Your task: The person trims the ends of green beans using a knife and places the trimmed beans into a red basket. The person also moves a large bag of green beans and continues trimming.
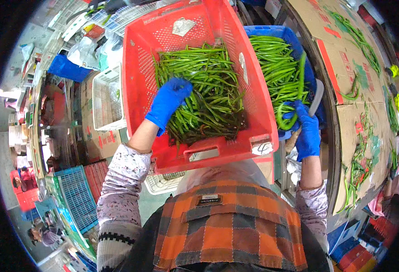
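In front of me a red plastic crate [136, 102] holds thin long green chili peppers [199, 64], some dark and wet-looking at the near right. My left hand [172, 98], in a blue glove, is over these peppers with its fingers curled; whether it grips any is hidden. To the right, my blue-gloved right hand [306, 129] grips a knife, its pale blade [316, 97] pointing up and its wooden handle [293, 139] below the palm. The same hand holds a long curled green pepper [300, 78]. Beneath it, a blue crate [296, 32] contains larger green peppers [271, 64] laid in rows.
Cardboard covers a table [359, 132] on the right, with loose peppers and scraps [359, 166] on it. At left stand a white plastic basket [101, 112], a blue bin [68, 66] and a teal crate [75, 197]. Other people [44, 234] are far left and at the right edge.
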Demonstrator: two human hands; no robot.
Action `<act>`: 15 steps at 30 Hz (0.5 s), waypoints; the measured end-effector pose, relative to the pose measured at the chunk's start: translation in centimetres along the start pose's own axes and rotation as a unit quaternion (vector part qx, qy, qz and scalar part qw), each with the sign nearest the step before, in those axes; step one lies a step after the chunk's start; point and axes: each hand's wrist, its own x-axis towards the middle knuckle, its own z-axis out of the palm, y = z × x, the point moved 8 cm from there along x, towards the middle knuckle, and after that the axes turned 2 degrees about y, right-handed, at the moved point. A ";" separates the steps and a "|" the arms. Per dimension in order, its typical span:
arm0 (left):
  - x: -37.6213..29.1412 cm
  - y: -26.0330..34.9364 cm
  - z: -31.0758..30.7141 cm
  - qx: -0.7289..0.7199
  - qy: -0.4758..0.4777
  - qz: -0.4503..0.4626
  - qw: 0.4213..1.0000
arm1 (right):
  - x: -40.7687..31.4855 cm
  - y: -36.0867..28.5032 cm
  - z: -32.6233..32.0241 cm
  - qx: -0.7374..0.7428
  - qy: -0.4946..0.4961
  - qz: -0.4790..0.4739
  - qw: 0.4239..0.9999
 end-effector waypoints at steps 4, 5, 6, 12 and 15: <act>0.9 -5.2 4.1 0.218 -0.069 0.071 0.971 | 4.4 6.6 -8.3 0.004 0.135 0.061 0.989; 1.3 -6.3 5.4 0.241 -0.088 0.062 0.965 | 5.0 8.3 -9.7 -0.001 0.191 0.109 0.975; 1.7 -7.0 6.8 0.255 -0.098 0.072 0.959 | 5.7 8.8 -10.6 -0.044 0.217 0.105 0.969; 6.7 -9.5 14.1 0.286 -0.107 0.091 0.948 | 5.8 8.2 -9.6 -0.003 0.186 0.056 0.981; 8.3 -10.5 16.6 0.402 -0.101 0.113 0.903 | 2.5 8.8 -9.9 -0.043 0.198 0.062 0.977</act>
